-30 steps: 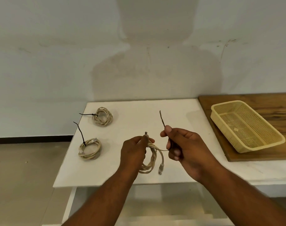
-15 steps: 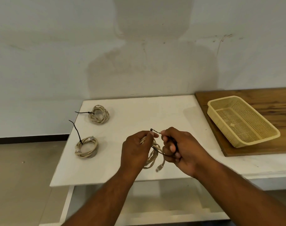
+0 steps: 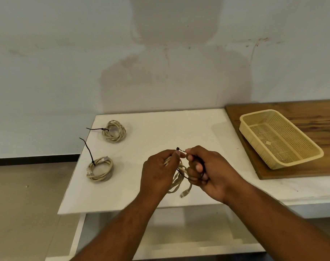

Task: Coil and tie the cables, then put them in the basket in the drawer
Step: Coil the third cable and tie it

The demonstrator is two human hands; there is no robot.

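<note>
My left hand (image 3: 160,172) grips a coiled beige cable (image 3: 177,180) above the white table (image 3: 160,132), and pinches the head of a black zip tie (image 3: 177,148) at its top. My right hand (image 3: 207,170) is closed on the tie's tail, which loops under the coil; its thumb and forefinger meet the tie's tip right beside the head. The cable's plug (image 3: 184,193) dangles below. Two tied coils lie at the table's left: a far coil (image 3: 114,130) and a near coil (image 3: 100,171), each with a black tie tail sticking out.
An empty yellow mesh basket (image 3: 280,137) sits on a wooden board (image 3: 310,117) at the right. Below the table's front edge an open white drawer (image 3: 160,240) shows. A wall stands close behind; bare floor lies to the left.
My right hand has bent the tie's upright tail down and brought its tip to the head held by my left hand. Both hands have drawn together.
</note>
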